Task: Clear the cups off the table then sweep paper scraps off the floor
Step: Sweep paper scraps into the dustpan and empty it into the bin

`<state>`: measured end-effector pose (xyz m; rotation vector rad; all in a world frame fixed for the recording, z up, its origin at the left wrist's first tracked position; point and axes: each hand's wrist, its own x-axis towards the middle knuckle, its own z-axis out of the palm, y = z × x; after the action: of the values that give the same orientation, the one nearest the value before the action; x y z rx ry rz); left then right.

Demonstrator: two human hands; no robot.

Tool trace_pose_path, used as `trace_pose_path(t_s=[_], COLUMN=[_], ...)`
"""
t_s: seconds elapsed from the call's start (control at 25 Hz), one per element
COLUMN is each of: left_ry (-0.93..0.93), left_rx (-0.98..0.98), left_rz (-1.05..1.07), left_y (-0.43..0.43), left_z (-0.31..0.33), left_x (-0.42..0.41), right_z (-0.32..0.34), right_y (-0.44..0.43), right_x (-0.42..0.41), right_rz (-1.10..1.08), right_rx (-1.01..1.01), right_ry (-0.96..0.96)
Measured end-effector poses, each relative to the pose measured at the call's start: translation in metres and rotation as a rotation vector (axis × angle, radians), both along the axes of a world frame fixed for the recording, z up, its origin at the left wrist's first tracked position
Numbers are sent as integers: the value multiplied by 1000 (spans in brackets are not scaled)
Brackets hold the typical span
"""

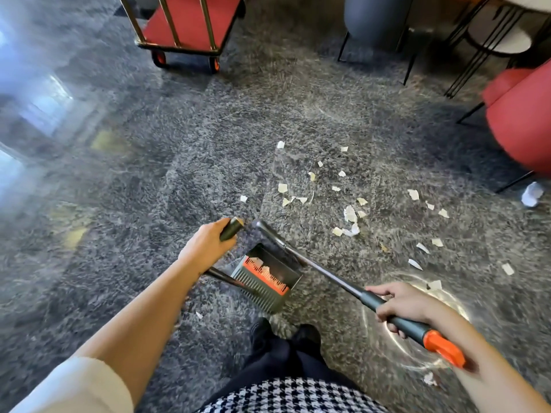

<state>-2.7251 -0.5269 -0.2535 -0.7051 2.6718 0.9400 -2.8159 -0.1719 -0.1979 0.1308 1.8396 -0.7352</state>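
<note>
Several torn white paper scraps (pixel 349 214) lie scattered on the grey carpet ahead and to my right. My left hand (pixel 205 245) grips the dark handle (pixel 231 229) of a grey dustpan (pixel 268 278) with an orange strip, which hangs just above the carpet in front of my feet. My right hand (pixel 402 305) is closed around the grey grip of a long broom handle (pixel 328 274) with an orange end (pixel 444 348). That handle slants up-left across the dustpan; the broom's head is hidden behind the pan. No cups are in view.
A red luggage trolley (pixel 185 25) with brass bars stands at the back left. A red chair (pixel 521 120) is at the right, a grey chair (pixel 375 22) and black table legs (pixel 477 46) at the back. A crumpled paper ball (pixel 532 194) lies under the red chair.
</note>
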Motion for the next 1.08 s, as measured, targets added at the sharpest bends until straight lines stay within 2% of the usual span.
trace_pose_path(t_s=[0.4, 0.72, 0.92, 1.08], left_ry=[103, 83, 35, 9], left_rx=[-48, -31, -67, -61], left_rz=[113, 117, 76, 38], left_y=[-86, -164, -208, -237], left_z=[5, -7, -8, -6], left_x=[-13, -100, -160, -189], right_z=[-20, -39, -54, -69], right_y=[-81, -150, -209, -255], right_x=[-66, -183, -257, -284], right_rz=[-190, -247, -179, -112], right_rx=[-5, -5, -5, 18], right_ry=[176, 199, 193, 197])
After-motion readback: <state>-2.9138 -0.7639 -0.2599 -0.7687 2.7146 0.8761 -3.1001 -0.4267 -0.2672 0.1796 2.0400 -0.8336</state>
